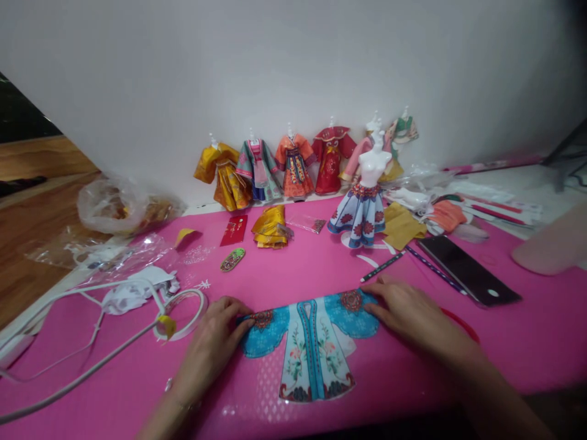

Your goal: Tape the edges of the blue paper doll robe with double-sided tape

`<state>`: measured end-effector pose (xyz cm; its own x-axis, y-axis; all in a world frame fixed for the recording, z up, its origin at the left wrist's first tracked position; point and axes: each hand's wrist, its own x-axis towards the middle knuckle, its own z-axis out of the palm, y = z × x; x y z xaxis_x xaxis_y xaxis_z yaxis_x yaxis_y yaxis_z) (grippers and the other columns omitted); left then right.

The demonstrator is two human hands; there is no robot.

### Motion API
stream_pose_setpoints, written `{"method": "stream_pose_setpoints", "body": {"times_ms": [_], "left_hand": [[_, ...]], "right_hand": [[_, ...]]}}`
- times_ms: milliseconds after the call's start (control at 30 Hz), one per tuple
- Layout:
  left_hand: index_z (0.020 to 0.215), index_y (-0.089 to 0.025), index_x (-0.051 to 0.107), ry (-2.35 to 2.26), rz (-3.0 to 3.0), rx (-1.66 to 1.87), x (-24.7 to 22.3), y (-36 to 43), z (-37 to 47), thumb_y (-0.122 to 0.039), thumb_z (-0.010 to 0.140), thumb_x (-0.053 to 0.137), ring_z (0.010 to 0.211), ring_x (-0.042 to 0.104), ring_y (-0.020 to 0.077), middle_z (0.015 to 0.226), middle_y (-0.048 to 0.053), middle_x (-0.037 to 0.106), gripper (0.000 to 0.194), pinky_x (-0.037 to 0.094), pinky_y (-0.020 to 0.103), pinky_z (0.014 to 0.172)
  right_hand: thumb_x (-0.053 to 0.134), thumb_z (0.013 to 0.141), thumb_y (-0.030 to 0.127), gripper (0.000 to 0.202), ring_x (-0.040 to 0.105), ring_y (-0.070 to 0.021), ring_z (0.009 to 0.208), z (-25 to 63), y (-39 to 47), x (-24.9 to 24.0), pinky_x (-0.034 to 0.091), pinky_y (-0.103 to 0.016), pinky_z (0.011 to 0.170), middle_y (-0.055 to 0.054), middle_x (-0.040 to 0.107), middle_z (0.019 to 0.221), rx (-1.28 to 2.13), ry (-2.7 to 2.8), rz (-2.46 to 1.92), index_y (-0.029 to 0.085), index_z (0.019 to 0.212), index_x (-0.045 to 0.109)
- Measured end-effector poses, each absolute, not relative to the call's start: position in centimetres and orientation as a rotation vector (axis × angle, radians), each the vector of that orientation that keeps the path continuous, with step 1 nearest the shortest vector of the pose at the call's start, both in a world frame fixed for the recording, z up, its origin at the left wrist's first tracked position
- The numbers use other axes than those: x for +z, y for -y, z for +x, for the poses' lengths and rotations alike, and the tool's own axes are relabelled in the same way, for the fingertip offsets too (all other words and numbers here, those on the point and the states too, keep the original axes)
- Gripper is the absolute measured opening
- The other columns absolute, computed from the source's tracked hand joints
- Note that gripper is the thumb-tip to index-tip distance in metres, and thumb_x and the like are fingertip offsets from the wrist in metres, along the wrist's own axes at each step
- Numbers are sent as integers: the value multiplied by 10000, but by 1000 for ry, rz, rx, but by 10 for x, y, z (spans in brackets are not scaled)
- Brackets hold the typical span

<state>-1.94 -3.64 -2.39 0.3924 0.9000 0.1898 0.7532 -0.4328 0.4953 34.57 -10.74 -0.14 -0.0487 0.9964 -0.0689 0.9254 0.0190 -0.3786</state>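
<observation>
- White cable (114,355): runs beside the left forearm; a sweep of that arm could snag it.
- Left hand (215,330): grip pinched on one blue sleeve end. Uneven tension could crease the cloth.
- Doll robe (314,351): lies spread on the pink bench (293,263) between both hands, hem toward the person. Lifting one side alone could skew it.
- Right hand (403,308): grip pinched on the opposite sleeve. Early release could let that end fold.
- Dotted pencil (382,267): near the right fingers; a knock could roll it.
- Obscured, left: contents of the clear bag (110,208) are indistinct.
- Obscured, centre: robe underside is hidden; the pale patch beneath one sleeve is unidentifiable.
- Obscured, right: the foremost doll form (373,166) partly covers another; the right forearm is dim.
</observation>
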Motion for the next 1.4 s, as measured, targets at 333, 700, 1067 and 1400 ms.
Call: {"method": "stream_pose_setpoints", "body": {"times_ms": [333, 700, 1067, 1400], "left_hand": [[759, -219, 735, -1356, 2318, 719, -20, 34, -28, -388, 881, 604, 799, 673, 246, 846, 63, 696, 245, 546, 382, 734], [768, -214, 742, -1337, 2383, 968, 49, 14, -13, -365, 908, 625, 692, 664, 166, 811, 20, 715, 237, 506, 265, 605], [1005, -307, 771, -1310, 2635, 854, 11, 67, -40, -164, 921, 585, 949, 707, 222, 1086, 41, 720, 249, 569, 332, 790], [1309, -299, 628, -1332, 2849, 664, -34, 103, -55, -227, 938, 517, 1061, 669, 325, 1237, 116, 692, 394, 561, 465, 856]], "right_hand": [[537, 939, 244, 217, 645, -232, 756, 357, 103, -4, 425, -330, 670, -61, 697, 829, 521, 1984, -1871, 202, 790, 689], [507, 947, 353, 295, 683, -245, 698, 374, 82, 39, 480, -351, 628, -66, 743, 771, 272, 1872, -1656, 203, 833, 734], [485, 975, 263, 232, 724, -228, 808, 372, 132, 13, 562, -346, 670, -54, 727, 960, 58, 2235, -1426, 277, 954, 716], [469, 935, 249, 241, 711, -255, 869, 378, 172, -11, 578, -426, 758, -50, 708, 973, 332, 2179, -1835, 299, 993, 697]]}}
